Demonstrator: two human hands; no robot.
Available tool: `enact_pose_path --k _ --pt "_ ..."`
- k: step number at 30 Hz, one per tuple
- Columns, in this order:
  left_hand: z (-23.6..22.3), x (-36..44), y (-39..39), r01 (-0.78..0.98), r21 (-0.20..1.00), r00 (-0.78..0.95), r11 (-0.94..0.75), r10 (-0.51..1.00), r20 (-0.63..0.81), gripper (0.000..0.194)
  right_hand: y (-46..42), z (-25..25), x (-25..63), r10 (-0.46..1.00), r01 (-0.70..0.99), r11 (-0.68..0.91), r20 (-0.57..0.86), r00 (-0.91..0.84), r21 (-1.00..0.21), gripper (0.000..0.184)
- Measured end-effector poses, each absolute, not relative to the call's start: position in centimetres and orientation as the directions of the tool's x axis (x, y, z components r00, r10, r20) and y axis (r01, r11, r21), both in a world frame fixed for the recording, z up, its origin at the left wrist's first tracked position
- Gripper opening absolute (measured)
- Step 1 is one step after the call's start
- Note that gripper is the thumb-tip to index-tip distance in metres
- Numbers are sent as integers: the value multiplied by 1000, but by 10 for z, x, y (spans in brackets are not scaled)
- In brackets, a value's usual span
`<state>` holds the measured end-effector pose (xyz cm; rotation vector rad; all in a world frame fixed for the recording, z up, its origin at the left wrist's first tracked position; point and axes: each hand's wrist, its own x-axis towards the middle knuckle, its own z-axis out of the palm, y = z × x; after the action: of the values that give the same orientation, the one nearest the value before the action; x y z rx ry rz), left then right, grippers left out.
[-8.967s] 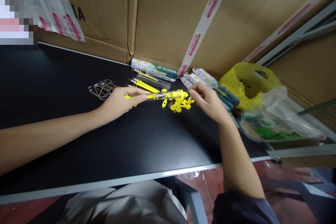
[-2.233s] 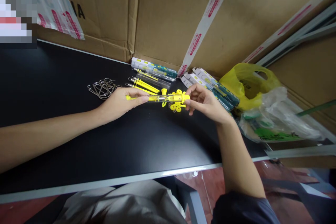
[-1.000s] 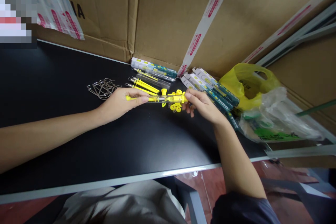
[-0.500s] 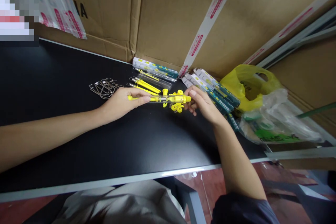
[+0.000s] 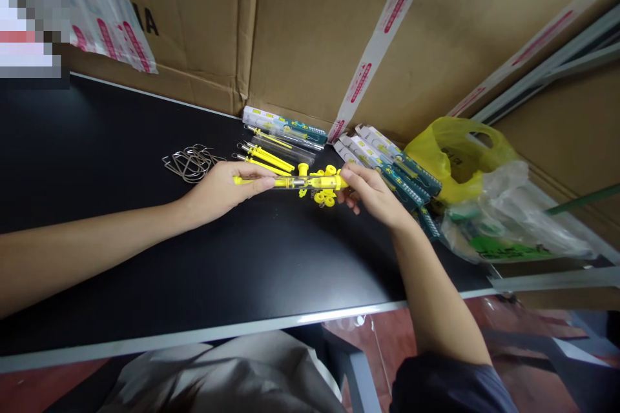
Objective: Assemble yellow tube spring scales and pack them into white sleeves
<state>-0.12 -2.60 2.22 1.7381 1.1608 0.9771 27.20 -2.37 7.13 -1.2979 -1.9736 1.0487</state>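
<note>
Level above the black table, a clear plastic tube with yellow fittings [image 5: 290,183] spans the space between my two hands. My left hand [image 5: 231,184] pinches its left end between thumb and fingers. At the other end, the thumb and fingertips of my right hand [image 5: 372,192] are closed on the yellow end cap [image 5: 339,182]. A metal piece shows inside the tube. Behind it lie small yellow plastic parts [image 5: 325,199], partly hidden by the tube. Yellow rods with metal tips [image 5: 266,158] rest just beyond my left fingers, along with clear tubes [image 5: 285,148].
Bent metal wire hooks [image 5: 191,162] lie in a tangle on the black table [image 5: 232,271]. Printed narrow boxes [image 5: 397,168] sit at the right, next to a yellow plastic bag [image 5: 445,161] and a clear bag [image 5: 513,226]. Large cardboard boxes [image 5: 300,32] stand behind.
The right hand's thumb and fingers have shifted slightly left over the tube's end cap, covering its tip. The left hand keeps its hold; the whole view has moved slightly.
</note>
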Motion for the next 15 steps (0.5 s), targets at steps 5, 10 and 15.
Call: enact_pose_path --k 5,10,15 --pt "22 -1 -26 328 914 283 -237 948 144 40 -21 66 271 938 510 224 43 -343 -831 53" --pt "23 0 -26 300 928 276 -221 951 138 41 -22 65 269 948 542 218 43 -316 -812 65" --pt "24 1 -27 292 934 254 -205 958 131 40 -24 72 271 935 460 246 83 -345 -853 40"
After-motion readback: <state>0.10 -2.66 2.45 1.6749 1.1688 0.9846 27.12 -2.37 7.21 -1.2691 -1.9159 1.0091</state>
